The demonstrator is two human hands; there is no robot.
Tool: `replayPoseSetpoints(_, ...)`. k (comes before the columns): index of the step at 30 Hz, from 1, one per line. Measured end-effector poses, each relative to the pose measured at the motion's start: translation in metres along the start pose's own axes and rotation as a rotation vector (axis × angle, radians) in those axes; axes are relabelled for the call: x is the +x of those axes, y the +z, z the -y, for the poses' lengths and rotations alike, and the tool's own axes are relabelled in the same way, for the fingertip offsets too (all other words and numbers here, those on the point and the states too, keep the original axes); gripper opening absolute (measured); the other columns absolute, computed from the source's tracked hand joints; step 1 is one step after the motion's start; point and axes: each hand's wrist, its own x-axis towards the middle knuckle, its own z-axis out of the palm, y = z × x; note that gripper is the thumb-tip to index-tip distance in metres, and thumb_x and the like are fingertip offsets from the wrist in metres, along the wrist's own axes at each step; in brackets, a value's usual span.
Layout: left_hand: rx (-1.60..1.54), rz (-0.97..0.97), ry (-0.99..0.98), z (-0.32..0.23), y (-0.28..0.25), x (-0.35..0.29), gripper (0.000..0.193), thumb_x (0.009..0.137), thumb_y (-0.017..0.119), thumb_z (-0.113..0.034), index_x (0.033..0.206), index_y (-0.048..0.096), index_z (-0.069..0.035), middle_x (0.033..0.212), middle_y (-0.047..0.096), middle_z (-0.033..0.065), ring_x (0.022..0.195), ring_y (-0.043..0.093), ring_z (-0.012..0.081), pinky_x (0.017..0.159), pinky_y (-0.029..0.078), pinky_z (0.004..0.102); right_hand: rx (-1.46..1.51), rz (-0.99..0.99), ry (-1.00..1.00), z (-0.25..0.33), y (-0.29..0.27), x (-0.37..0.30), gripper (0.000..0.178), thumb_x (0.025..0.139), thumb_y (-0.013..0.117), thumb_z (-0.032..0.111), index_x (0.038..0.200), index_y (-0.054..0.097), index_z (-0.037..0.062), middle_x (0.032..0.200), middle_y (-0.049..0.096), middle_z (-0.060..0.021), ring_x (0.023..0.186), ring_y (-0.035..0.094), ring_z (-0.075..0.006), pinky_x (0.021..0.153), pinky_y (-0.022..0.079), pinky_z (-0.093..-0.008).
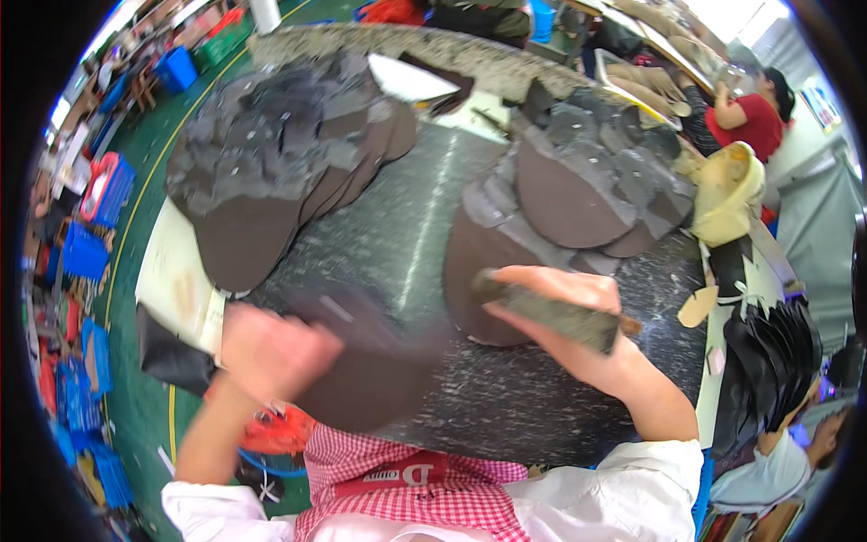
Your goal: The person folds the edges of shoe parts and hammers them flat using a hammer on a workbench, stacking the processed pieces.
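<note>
While the right hand is curled, it grips a tool.

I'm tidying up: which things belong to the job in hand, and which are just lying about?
Apparently in use:
flat tool in right hand
blurred brown piece by left hand
left brown pile
right brown pile
table

Probably lying about:
blue crate
black bundle
pale piece

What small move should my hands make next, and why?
Probably settle the rounded brown piece flat on the dark tabletop with the left hand: both look motion-blurred, so the piece seems unsettled, while the right hand holds a grey block-like tool near the pile at right.
</note>
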Motion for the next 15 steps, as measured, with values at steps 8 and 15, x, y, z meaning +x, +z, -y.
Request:
replayPoseSetpoints(8, -0.548, -0.461, 0.164, 0.005, 0.036, 0.169, 0.016, 0.083, 0.068, -0.009, 0.099, 0.070, -0.009, 0.111, 0.069, 0.0057, 0.111, 0.060, 0.0259, 0.096, 0.040, 0.0416, -0.511, -0.449, 0.425, -0.073, -0.087, -0.057, 0.020, 0.087, 0.074, 0.021, 0.102, 0.069, 0.0102, 0.080, 0.071, -0.0133, 0.073, 0.070, -0.0303, 0.063, 0.053, -0.0334)
replayPoseSetpoints(15, -0.526, -0.336, 0.244, -0.094, 0.093, 0.382, 0.042, 0.088, 0.065, -0.017, 0.128, 0.058, -0.007, 0.118, 0.060, 0.0138, 0.120, 0.051, 0.0303, 0.100, 0.038, 0.0466, -0.925, -0.395, 0.478, -0.156, -0.118, -0.005, 0.030, 0.090, 0.066, 0.040, 0.098, 0.068, 0.0108, 0.074, 0.069, -0.0166, 0.069, 0.068, -0.0369, 0.061, 0.053, -0.0448)
